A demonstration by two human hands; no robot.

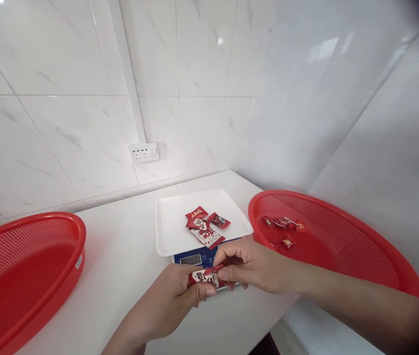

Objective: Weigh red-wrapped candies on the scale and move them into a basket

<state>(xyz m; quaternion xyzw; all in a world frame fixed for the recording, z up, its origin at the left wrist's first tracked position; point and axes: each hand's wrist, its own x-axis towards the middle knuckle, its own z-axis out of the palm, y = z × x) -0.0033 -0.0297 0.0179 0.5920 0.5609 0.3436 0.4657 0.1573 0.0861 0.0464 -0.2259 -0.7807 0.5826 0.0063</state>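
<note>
A small red and white snack packet (205, 277) is pinched at both ends between my two hands, in front of the scale. My left hand (179, 298) grips its left end with the thumb on top. At the right end, my right hand (248, 266) presses it with thumb and bent fingers. Just beyond, a white tray (172, 222) rests on a blue digital scale (194, 257), whose display is partly visible. Several red packets (206, 228) lie in a loose heap on the tray. My hands hide part of the scale's front.
On the right stands a red mesh basket (342, 207) with a few packets (286, 224) inside. Another red basket (72, 222) is at the left edge of the white table (120, 256). A tiled wall with a power socket (144, 152) closes off the back.
</note>
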